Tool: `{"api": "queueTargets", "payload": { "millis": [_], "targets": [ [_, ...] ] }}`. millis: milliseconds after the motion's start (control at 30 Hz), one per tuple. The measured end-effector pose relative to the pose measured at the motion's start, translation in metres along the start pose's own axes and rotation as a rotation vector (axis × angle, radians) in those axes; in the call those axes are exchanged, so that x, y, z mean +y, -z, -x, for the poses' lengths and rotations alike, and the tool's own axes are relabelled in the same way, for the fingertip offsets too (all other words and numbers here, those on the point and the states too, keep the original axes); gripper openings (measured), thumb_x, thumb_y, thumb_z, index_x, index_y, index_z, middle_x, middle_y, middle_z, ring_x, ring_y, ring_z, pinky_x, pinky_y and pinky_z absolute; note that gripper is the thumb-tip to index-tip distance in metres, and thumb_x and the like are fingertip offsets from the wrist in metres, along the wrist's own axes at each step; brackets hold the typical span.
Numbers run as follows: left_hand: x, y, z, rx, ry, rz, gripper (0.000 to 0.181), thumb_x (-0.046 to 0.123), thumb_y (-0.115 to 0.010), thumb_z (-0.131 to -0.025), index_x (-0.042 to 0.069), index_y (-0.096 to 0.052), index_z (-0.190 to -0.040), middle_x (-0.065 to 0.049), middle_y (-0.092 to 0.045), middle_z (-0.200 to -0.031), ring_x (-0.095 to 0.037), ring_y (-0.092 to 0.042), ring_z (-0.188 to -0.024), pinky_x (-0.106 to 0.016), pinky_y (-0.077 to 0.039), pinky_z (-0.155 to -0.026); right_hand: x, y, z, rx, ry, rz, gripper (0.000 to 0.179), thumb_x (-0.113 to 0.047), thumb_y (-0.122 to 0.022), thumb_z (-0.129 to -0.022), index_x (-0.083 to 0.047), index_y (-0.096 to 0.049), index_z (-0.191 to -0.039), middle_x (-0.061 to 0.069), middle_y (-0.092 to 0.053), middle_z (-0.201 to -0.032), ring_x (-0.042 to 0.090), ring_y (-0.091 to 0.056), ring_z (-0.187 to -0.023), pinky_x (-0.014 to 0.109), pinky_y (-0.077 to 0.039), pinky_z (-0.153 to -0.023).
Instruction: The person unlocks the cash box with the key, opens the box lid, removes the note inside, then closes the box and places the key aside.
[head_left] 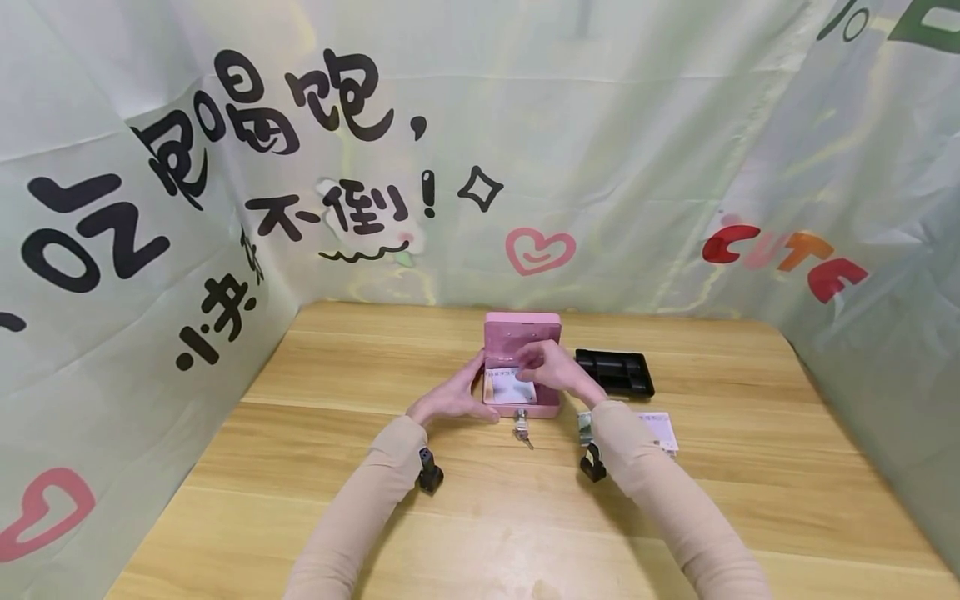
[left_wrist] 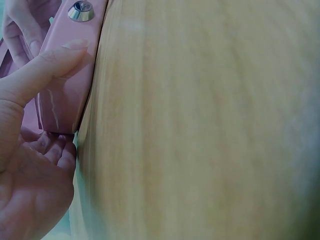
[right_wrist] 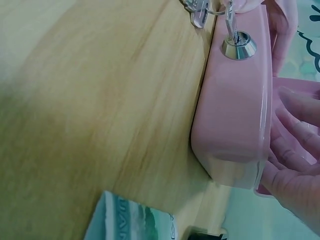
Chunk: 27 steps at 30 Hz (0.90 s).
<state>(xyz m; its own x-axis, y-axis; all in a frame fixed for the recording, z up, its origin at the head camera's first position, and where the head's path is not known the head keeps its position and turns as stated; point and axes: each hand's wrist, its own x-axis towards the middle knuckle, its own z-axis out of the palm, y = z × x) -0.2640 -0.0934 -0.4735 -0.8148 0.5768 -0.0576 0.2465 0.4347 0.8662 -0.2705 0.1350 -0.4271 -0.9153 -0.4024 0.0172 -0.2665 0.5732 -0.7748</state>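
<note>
A pink cash box [head_left: 540,410] stands on the table with its lid [head_left: 522,327] raised at the back. Banknotes [head_left: 510,387] lie inside it. My left hand [head_left: 455,395] holds the box's left front corner; in the left wrist view the thumb [left_wrist: 55,62] lies on the front face and the fingers go round the side. Over the box's inside is my right hand [head_left: 551,367], its fingers [right_wrist: 295,127] loosely bent near the notes. Nothing shows between them. Keys [head_left: 522,430] hang from the front lock [right_wrist: 239,47].
To the right of the box sits a black compartment tray [head_left: 617,372]. Nearer, more banknotes [head_left: 658,427] lie on the wooden table [head_left: 480,517], partly behind the right sleeve. Printed cloth [head_left: 637,167] encloses the back and sides.
</note>
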Motion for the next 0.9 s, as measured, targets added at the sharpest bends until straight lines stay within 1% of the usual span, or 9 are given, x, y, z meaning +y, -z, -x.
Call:
{"api": "queueTargets", "payload": {
  "millis": [100,233,300,400,533,667,767,900],
  "targets": [
    [-0.0019,-0.0004,-0.0011,0.002,-0.024,-0.009,0.128,0.014,-0.09,-0.07,0.018,-0.002,-0.164,-0.013,-0.009,-0.171,-0.031,-0.012,-0.158,-0.052,-0.012,-0.13,0.0002,-0.0005,0.0,0.008,-0.005,-0.007,0.032,-0.003,-0.074,-0.085,0.01,-0.068,-0.115,0.023,-0.072,-0.101,0.025,-0.068,-0.09,0.031,-0.057,-0.083],
    [-0.0043,-0.0007,-0.0024,0.003,-0.054,-0.01,0.127,0.012,-0.09,-0.07,0.018,-0.004,-0.164,-0.013,-0.012,-0.171,-0.031,-0.013,-0.158,-0.051,-0.012,-0.13,0.0003,-0.0007,-0.0006,0.031,-0.009,-0.013,0.03,-0.004,-0.074,-0.086,0.007,-0.069,-0.113,0.02,-0.073,-0.1,0.022,-0.068,-0.089,0.029,-0.056,-0.082],
    [-0.0045,-0.0005,-0.0022,0.004,-0.059,-0.011,0.127,0.012,-0.09,-0.07,0.017,-0.005,-0.164,-0.013,-0.012,-0.171,-0.031,-0.013,-0.158,-0.051,-0.012,-0.13,-0.0001,-0.0004,-0.0006,0.036,0.002,-0.017,0.029,-0.004,-0.073,-0.086,0.007,-0.069,-0.113,0.021,-0.073,-0.099,0.022,-0.068,-0.088,0.029,-0.056,-0.081],
    [-0.0042,-0.0003,-0.002,0.005,-0.059,-0.009,0.127,0.012,-0.09,-0.07,0.016,-0.005,-0.164,-0.013,-0.013,-0.171,-0.031,-0.014,-0.158,-0.05,-0.012,-0.13,0.0001,-0.0002,-0.0007,0.043,0.006,-0.028,0.028,-0.003,-0.073,-0.086,0.008,-0.069,-0.111,0.021,-0.073,-0.099,0.023,-0.069,-0.088,0.029,-0.056,-0.082],
    [-0.0037,-0.0003,-0.0019,0.004,-0.045,-0.013,0.128,0.012,-0.09,-0.07,0.016,-0.003,-0.164,-0.013,-0.011,-0.171,-0.031,-0.013,-0.158,-0.051,-0.012,-0.13,0.0002,-0.0005,-0.0007,0.055,0.001,-0.027,0.027,-0.002,-0.074,-0.086,0.007,-0.069,-0.111,0.022,-0.073,-0.101,0.027,-0.07,-0.091,0.036,-0.059,-0.086],
    [-0.0035,-0.0004,-0.0021,0.003,-0.049,-0.017,0.128,0.012,-0.09,-0.07,0.014,-0.003,-0.163,-0.015,-0.009,-0.171,-0.032,-0.011,-0.158,-0.052,-0.011,-0.13,0.0009,-0.0011,-0.0004,0.066,-0.01,-0.036,0.029,-0.001,-0.074,-0.085,0.007,-0.069,-0.112,0.024,-0.073,-0.105,0.03,-0.071,-0.095,0.043,-0.059,-0.092],
    [-0.0036,-0.0007,-0.0024,0.004,-0.051,-0.02,0.129,0.011,-0.09,-0.07,0.015,-0.002,-0.163,-0.014,-0.01,-0.171,-0.03,-0.011,-0.158,-0.05,-0.012,-0.13,0.0013,-0.0015,-0.0007,0.076,-0.015,-0.058,0.03,0.001,-0.074,-0.083,0.008,-0.069,-0.112,0.025,-0.073,-0.106,0.032,-0.071,-0.097,0.044,-0.059,-0.093],
    [-0.0038,-0.0009,-0.0026,0.009,-0.046,-0.023,0.129,0.011,-0.09,-0.07,0.015,-0.001,-0.164,-0.012,-0.01,-0.171,-0.029,-0.011,-0.158,-0.048,-0.012,-0.131,0.001,-0.002,-0.0005,0.104,-0.035,-0.084,0.032,0.001,-0.075,-0.082,0.008,-0.069,-0.113,0.026,-0.073,-0.106,0.032,-0.071,-0.097,0.041,-0.06,-0.09]
  ]
}}
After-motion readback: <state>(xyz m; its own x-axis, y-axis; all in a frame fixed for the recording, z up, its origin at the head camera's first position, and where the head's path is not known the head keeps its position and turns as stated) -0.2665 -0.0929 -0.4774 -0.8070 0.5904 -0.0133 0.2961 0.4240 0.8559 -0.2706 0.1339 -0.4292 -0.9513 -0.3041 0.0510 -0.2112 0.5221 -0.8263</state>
